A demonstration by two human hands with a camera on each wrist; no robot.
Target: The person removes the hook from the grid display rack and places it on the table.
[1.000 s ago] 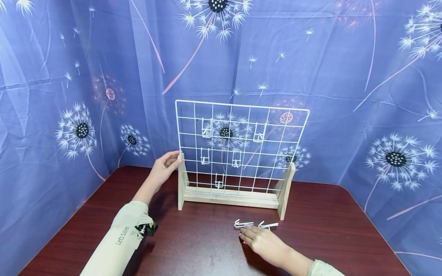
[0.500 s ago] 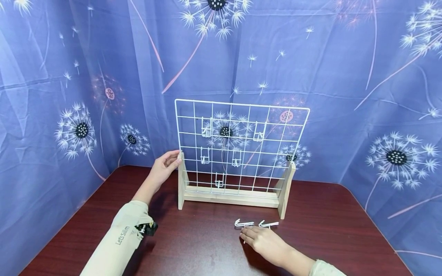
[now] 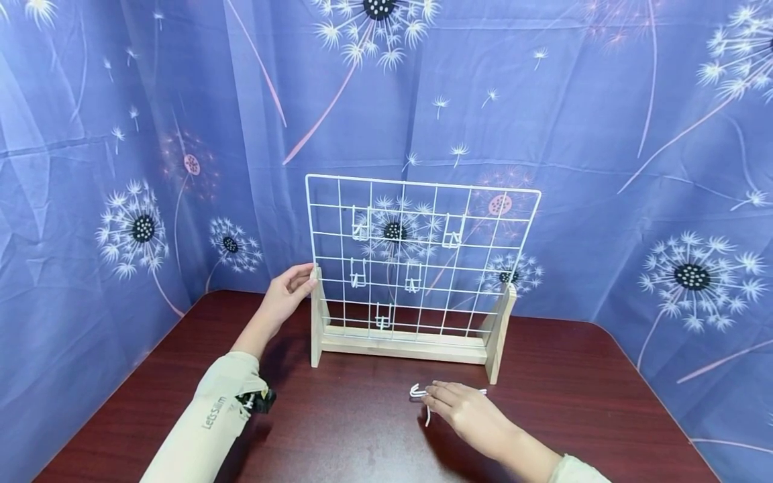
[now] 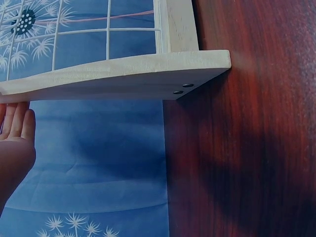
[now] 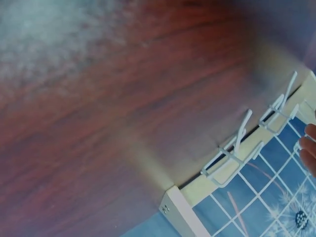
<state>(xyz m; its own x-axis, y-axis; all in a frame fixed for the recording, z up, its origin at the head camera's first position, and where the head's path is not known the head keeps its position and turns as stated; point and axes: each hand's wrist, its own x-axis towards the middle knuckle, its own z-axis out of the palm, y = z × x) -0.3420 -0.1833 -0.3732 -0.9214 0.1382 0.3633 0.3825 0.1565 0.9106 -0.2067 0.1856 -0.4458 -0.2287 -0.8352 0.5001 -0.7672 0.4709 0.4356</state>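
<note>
A white wire grid rack (image 3: 447,272) stands upright in a wooden base, with several white wire hooks (image 3: 359,275) hung on its bars. My left hand (image 3: 285,295) holds the upper end of the base's left side board (image 3: 317,329), thumb and fingers at its edge; the left wrist view shows these fingers (image 4: 17,121) against the board. In front of the rack, my right hand (image 3: 468,412) lies low over two loose wire hooks (image 3: 417,390), fingers extended, covering most of the right one. The right wrist view shows both loose hooks (image 5: 229,153), with fingertips (image 5: 308,148) at the right edge.
The dark red wooden table (image 3: 338,429) carries the rack near its back edge. A blue curtain with dandelion prints (image 3: 241,100) hangs behind and on both sides. A small black device (image 3: 264,400) sits at my left sleeve.
My right hand has shifted slightly right and up, uncovering the left loose hook's prong and covering more of the right hook. My left hand and the rack stay in place.
</note>
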